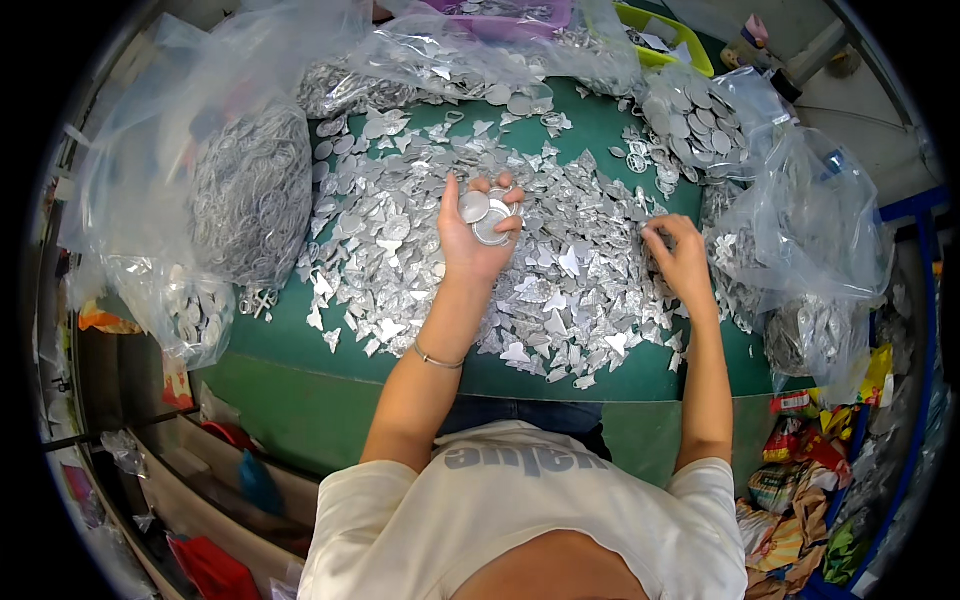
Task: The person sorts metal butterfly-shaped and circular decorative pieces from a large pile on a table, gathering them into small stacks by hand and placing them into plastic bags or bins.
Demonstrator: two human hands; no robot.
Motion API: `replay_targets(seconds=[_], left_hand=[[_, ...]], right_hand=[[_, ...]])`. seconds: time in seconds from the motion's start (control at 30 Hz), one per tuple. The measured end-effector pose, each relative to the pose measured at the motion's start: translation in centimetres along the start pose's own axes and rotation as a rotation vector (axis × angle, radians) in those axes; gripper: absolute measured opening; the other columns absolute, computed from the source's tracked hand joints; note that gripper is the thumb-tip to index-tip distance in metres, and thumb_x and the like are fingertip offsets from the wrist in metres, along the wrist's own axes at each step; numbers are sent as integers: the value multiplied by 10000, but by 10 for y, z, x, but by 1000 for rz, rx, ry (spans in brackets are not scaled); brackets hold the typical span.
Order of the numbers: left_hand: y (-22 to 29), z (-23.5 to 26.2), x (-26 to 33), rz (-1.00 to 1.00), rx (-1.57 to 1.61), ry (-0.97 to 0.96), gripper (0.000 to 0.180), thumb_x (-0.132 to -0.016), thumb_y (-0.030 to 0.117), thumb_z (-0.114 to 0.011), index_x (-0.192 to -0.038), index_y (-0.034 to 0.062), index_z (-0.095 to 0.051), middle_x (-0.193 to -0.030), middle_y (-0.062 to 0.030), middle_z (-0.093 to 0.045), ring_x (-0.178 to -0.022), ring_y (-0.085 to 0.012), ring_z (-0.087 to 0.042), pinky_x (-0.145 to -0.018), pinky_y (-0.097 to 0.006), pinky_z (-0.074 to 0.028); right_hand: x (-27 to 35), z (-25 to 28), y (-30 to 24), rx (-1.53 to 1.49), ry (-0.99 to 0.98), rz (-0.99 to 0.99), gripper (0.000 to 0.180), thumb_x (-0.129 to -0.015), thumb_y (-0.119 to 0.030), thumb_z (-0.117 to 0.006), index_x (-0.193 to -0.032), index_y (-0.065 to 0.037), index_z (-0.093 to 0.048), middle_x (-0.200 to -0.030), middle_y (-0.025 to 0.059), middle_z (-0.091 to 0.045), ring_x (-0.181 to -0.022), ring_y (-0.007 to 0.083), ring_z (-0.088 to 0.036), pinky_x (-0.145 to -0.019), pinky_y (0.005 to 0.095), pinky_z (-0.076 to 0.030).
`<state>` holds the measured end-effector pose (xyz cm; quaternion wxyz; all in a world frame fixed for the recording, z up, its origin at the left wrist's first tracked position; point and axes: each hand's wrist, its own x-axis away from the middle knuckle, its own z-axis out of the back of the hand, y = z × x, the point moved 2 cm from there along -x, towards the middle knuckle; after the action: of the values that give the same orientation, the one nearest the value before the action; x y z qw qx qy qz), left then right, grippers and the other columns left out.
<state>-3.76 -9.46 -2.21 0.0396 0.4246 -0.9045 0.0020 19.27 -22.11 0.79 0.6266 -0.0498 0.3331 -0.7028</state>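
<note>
My left hand [478, 245] is turned palm up above the middle of a wide heap of small flat silver metal pieces [570, 262]. Its fingers curl around several round silver metal discs [491, 226], some with a raised rim. To the right, my right hand [683, 262] is at the heap's right edge, thumb and fingertips pinched together. What lies between those fingertips is too small to make out. Many pieces in the heap have pointed, wing-like outlines. All of them lie loose on a green tabletop [300, 345].
A large clear bag of tangled silver chain-like pieces [250, 200] stands at the left. At the back right sits a bag of oval discs [705, 125], with more clear bags [800, 235] nearer. A purple bin [500, 22] and a lime-green bin [690, 45] stand at the back.
</note>
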Motion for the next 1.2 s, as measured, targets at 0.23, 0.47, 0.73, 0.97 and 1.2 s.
replay_targets(seconds=[0.23, 0.47, 0.73, 0.97, 1.2], left_hand=[[1, 3, -2, -32, 26, -18, 233, -916, 325, -412, -935, 116, -512, -936, -55, -458, -824, -168, -436, -484, -213, -371], [6, 1, -4, -98, 3, -27, 192, -906, 241, -442, -1048, 127, -504, -961, -33, -463, -858, -142, -448, -511, -202, -395], [21, 7, -6, -136, 30, -57, 233, -901, 206, -442, -1117, 130, -486, -964, -47, -479, -844, -174, -471, -502, -223, -396], [29, -3, -6, -193, -70, -91, 230, -893, 199, -466, -1117, 161, -503, -951, -45, -493, -817, -173, -468, -467, -220, -379], [57, 4, 17, -341, -30, 148, 305, -917, 194, -411, -1220, 172, -419, -946, -54, -507, -722, -182, -468, -458, -229, -362]], right_hand=[[-17, -20, -45, -102, -40, 245, 283, -743, -138, -634, -1010, -51, -592, -1133, 96, -535, -1083, 280, -460, -914, 379, -342], [1, -34, -51, 20, -305, 307, 334, -695, -168, -671, -1017, -107, -606, -1148, 55, -526, -1123, 253, -435, -955, 377, -290], [3, -19, -38, -11, -177, 200, 294, -691, -75, -624, -980, -44, -579, -1018, 89, -568, -1021, 257, -490, -911, 356, -329], [8, -11, -33, 14, -51, 133, 269, -698, -77, -629, -961, -40, -585, -1009, 89, -561, -965, 270, -493, -860, 355, -354], [7, -8, -35, -102, 8, 183, 207, -742, -80, -607, -932, -1, -588, -981, 137, -568, -934, 315, -509, -847, 362, -379]])
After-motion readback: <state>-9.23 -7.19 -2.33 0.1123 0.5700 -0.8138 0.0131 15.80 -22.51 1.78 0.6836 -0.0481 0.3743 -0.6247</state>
